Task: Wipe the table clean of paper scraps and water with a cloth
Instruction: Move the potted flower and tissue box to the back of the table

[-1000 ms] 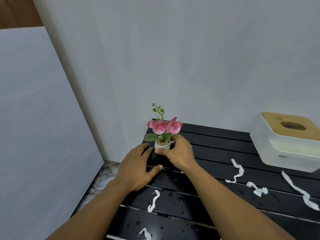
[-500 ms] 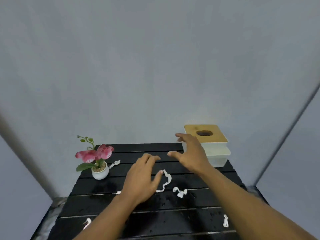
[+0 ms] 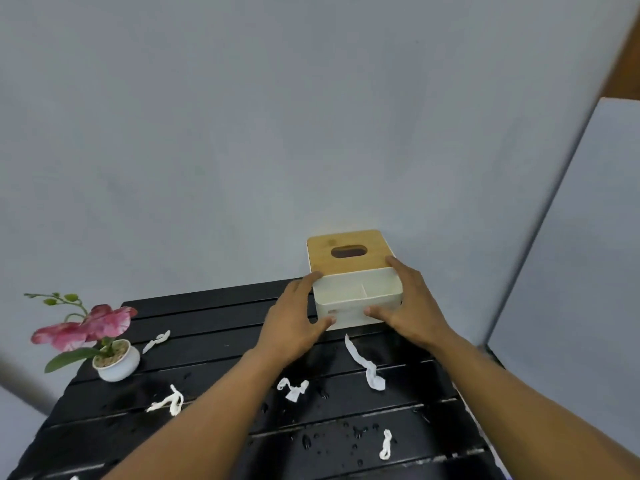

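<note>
Standing against a grey wall [image 3: 242,133], the black slatted table [image 3: 207,313] carries, from left to right, a white pot with pink flowers [image 3: 117,362], paper scraps [image 3: 363,362] scattered over the slats, water drops [image 3: 353,433] mostly on the near slats, and a white tissue box [image 3: 349,306] with a wooden lid at the far right corner. The left hand [image 3: 294,323] and the right hand [image 3: 412,306] each grip one front corner of the box, thumb on the front, fingers along the side. Half a second ago both hands were spread in the air, the right one only reaching for the box. The table's near edge is cut off, and the forearms cover some slats.
</note>
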